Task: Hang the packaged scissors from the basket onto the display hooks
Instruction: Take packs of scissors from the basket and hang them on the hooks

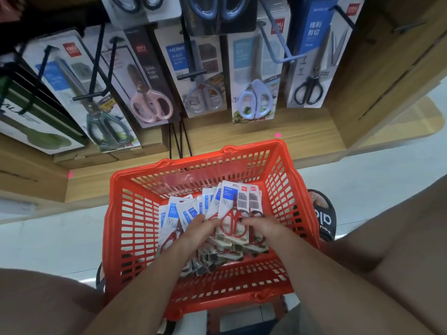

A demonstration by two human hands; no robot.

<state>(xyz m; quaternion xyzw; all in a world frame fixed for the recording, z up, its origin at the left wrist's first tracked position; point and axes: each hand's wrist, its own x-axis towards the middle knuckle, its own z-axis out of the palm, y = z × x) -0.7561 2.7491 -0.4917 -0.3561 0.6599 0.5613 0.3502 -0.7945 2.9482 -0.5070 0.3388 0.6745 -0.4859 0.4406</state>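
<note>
Carded red scissors pack point(233, 213), atop the pile in the orange basket point(116, 213), is pinched by left hand point(202, 227) and right hand point(262, 227). Likely light, stiff, slippery; hold by the card edges.

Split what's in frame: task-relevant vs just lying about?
Job:
- red plastic basket
- carded red-handled scissors packs
- left hand and right hand, gripping the packs
- pale blue wire display hook

Lying about:
- pink-handled scissors, already hung
- black slide sandal
</note>
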